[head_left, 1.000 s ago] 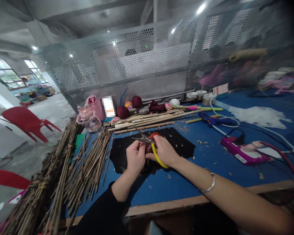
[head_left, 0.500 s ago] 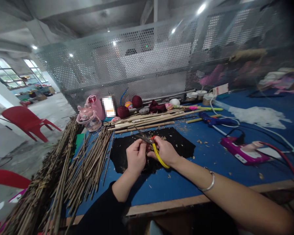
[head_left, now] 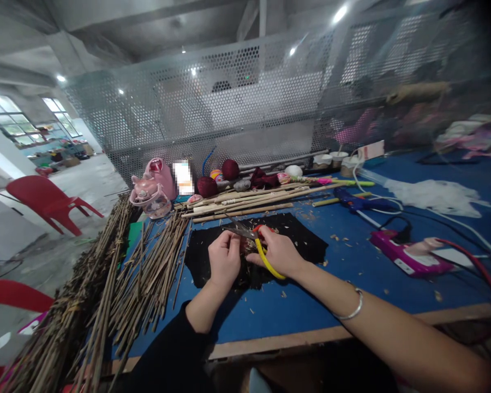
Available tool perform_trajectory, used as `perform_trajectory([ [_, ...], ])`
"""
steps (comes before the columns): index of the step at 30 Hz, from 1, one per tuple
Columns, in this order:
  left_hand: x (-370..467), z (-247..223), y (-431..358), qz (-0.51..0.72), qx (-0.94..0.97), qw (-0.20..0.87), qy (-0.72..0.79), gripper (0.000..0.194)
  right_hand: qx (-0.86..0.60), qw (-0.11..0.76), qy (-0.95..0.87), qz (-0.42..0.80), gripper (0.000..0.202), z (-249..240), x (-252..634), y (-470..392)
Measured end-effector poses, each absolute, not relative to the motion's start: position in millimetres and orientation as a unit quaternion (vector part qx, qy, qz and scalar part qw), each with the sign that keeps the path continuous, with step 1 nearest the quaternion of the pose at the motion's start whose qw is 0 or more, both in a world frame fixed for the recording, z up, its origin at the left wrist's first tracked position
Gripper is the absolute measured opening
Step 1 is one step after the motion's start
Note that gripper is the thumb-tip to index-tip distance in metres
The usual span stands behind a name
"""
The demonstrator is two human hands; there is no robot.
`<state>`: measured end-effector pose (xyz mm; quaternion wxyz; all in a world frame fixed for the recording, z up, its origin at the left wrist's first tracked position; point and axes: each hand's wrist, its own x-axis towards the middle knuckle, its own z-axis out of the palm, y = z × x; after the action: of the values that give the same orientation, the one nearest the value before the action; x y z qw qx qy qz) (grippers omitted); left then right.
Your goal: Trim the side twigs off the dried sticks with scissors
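Note:
My right hand [head_left: 281, 252] is closed on scissors [head_left: 265, 257] with yellow and red handles. Their partly spread blades point left, passing just above the fingertips of my left hand [head_left: 224, 261]. That hand is pinched closed; whatever is between thumb and fingers is too small to make out. Both hands are over a black cloth [head_left: 298, 234] strewn with pale clippings, some of them heaped between the hands. The cloth lies on a blue tabletop [head_left: 270, 319].
Thin dry sticks [head_left: 155, 273] lie left of the cloth, beside a thicker bundle of stalks [head_left: 77, 289]. Behind are peeled sticks [head_left: 245, 204], dark red yarn balls [head_left: 230, 169] and a pink bucket [head_left: 155, 204]. A blue glue gun [head_left: 358, 202] and a purple power strip [head_left: 409, 256] with cords sit right.
My left hand has drawn slightly left, widening the gap between the hands so more clippings show. The scissors stay in my right hand, and the view has shifted a little.

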<state>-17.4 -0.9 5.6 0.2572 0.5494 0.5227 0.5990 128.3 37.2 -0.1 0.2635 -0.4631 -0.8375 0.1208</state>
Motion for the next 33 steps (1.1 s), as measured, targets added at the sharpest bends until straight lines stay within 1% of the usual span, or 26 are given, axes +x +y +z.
perform_trajectory([
  [5, -18.9, 6.7, -1.7, 0.572, 0.589, 0.211, 0.53, 0.022, -0.461, 0.253, -0.839, 0.141, 0.035, 0.8, 129.5, 37.3],
  [11, -16.0, 8.8, -2.0, 0.586, 0.584, 0.248, 0.505, 0.024, -0.449, 0.273, -0.837, 0.155, 0.031, -2.7, 130.1, 40.2],
  [19, -16.1, 8.1, -0.7, 0.588, 0.581, 0.24, 0.509, 0.021, -0.442, 0.269, -0.838, 0.173, 0.03, -1.2, 127.0, 37.2],
  [23, -15.7, 6.5, 0.0, 0.584, 0.581, 0.241, 0.514, 0.019, -0.437, 0.273, -0.837, 0.184, 0.031, -4.0, 126.8, 37.7],
  [28, -17.0, 7.5, -1.1, 0.576, 0.595, 0.222, 0.515, 0.023, -0.439, 0.27, -0.838, 0.181, 0.032, -4.2, 126.8, 37.7],
  [33, -17.2, 9.1, -2.7, 0.569, 0.599, 0.215, 0.521, 0.024, -0.438, 0.286, -0.841, 0.139, 0.044, -2.7, 125.1, 36.3],
])
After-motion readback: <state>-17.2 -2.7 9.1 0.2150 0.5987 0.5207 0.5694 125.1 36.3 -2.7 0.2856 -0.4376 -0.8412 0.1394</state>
